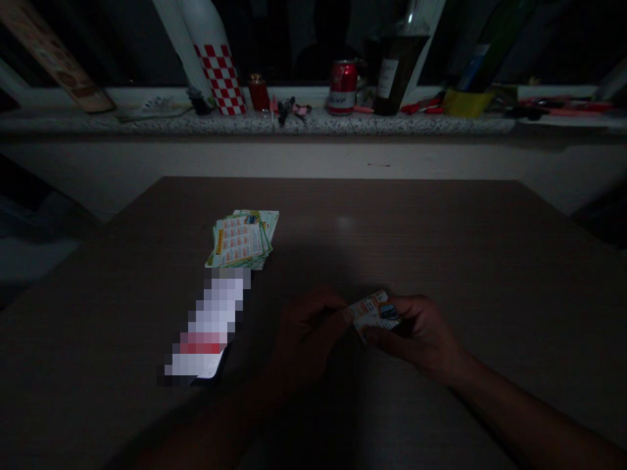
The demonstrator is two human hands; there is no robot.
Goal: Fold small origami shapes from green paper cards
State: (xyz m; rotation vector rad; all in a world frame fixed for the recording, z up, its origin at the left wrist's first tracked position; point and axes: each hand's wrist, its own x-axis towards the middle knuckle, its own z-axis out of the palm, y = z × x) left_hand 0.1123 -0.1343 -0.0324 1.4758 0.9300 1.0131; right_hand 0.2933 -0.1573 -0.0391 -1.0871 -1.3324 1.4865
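Fingers and thumb of my right hand (pixel 434 336) pinch a small white, orange-and-blue printed paper card (pixel 368 314) by its right side; my left hand (pixel 308 336) pinches its left edge. I hold it over the brown wood-grain table (pixel 441 235), right of a loose green-edged card stack (pixel 240 241).

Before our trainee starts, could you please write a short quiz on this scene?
1. True or false: the left hand and the right hand both touch the printed card.
2. Which lies nearest the stack of cards? A) phone B) soda can C) green bottle
3. Fill in: the checkered bottle on the windowsill has a pattern of white and ____ squares.

Key: 1. True. 2. A. 3. red.
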